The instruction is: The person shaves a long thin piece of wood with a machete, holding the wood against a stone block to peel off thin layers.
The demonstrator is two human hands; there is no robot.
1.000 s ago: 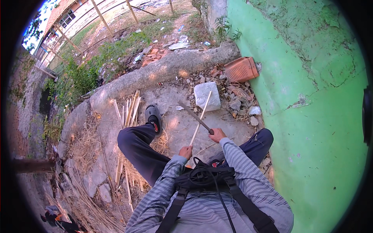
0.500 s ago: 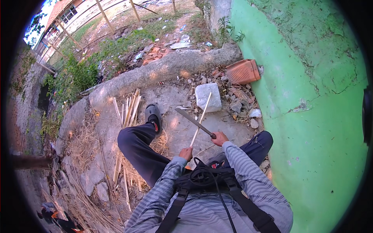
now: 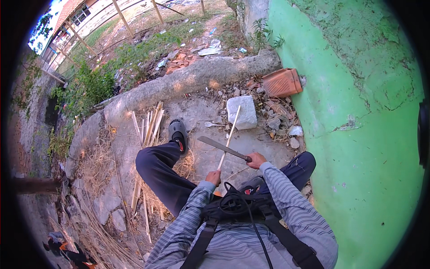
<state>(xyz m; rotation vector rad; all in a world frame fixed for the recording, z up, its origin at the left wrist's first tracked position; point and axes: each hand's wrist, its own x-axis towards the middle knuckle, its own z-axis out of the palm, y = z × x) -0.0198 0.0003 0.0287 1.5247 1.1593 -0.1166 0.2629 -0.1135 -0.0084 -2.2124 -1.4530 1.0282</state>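
Blade: since the earlier frame the long blade (image 3: pixel 212 143) has swung flatter, its tip now lower and farther left.
Strip: the pale strip (image 3: pixel 231 130) has shifted too, its far end lying a little farther left across the view of the white block (image 3: pixel 247 115); whether it rests on the block, I can't tell from where I stand.
Left hand: the left hand (image 3: pixel 214 177) is closed around the strip's near end, keeping it slanted up and away from the body.
Right hand: the right hand (image 3: pixel 256 160) is wrapped round the blade's handle.
Crossing: blade passes over the strip nearer its held end; I can't make out whether the edge bites or just hovers.
Progress: partway, I'd judge; this strip is already slim and looks whole, though how smooth it is doesn't show.
Strip pile: split strips (image 3: pixel 154 123) lie beside the shoe (image 3: pixel 178 131); finished or waiting, I can't say.
Leavings: straw-like fibres (image 3: pixel 185 167) lie near that leg, perhaps shaved-off waste, suggesting much cutting is done.
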